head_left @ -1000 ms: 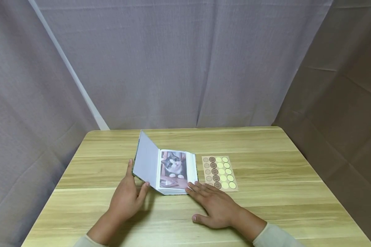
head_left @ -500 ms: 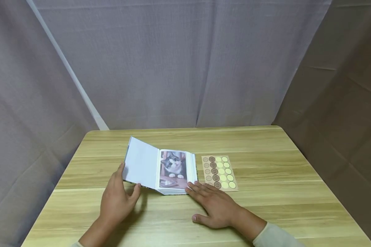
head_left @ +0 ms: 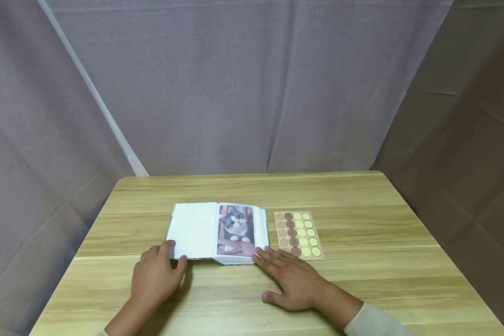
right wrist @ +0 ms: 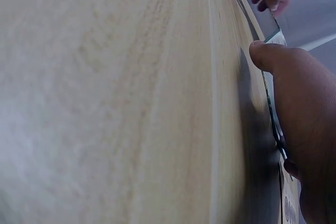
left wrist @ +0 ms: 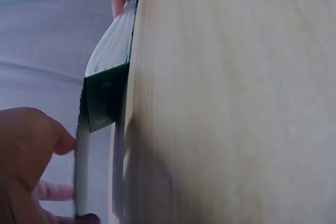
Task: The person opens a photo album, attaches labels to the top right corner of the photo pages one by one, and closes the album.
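A small thick photo album (head_left: 236,261) lies opened on the table, a cat picture (head_left: 235,231) on its first page. Its blank white front cover (head_left: 193,228) is folded out to the left, and the left wrist view shows that cover standing off the tabletop. My left hand (head_left: 155,275) grips the cover's near left corner, thumb at the lower edge and fingers at the left edge. My right hand (head_left: 294,280) lies flat, fingertips on the near right corner of the album's pages. Right of the album is a brown sheet of round stickers (head_left: 299,233), its lower edge partly behind my right fingers.
The wooden table (head_left: 361,224) carries the album and sticker sheet near its middle. Grey curtains (head_left: 235,84) hang along the back and left, and a darker cloth (head_left: 466,163) hangs on the right.
The album's front cover has swung down to the left, from steeply raised to nearly flat, with my left hand moving left and down along with it. My right hand stays in place.
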`<state>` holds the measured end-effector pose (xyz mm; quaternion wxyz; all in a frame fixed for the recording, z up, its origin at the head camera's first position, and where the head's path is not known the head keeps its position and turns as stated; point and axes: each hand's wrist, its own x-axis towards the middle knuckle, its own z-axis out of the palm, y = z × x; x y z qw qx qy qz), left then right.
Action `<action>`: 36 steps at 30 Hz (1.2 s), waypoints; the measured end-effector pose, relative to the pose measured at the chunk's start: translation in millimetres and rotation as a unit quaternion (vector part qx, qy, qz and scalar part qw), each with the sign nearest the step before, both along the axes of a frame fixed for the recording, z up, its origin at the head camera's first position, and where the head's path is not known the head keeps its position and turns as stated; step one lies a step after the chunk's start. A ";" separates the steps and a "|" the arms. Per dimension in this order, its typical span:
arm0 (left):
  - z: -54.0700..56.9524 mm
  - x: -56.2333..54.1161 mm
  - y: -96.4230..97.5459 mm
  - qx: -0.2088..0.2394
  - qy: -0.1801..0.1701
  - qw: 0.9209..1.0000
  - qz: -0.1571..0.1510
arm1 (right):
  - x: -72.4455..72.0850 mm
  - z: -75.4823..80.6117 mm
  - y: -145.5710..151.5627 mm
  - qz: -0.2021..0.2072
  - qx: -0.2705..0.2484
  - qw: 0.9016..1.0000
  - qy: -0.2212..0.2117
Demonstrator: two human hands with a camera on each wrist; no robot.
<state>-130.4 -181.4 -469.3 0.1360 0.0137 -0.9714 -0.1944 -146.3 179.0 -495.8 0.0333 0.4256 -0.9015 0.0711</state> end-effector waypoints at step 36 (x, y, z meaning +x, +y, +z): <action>3.6 -2.6 36.3 -0.003 0.088 0.991 -0.104 | 7.6 8.1 2.3 -0.021 0.002 1.000 -0.008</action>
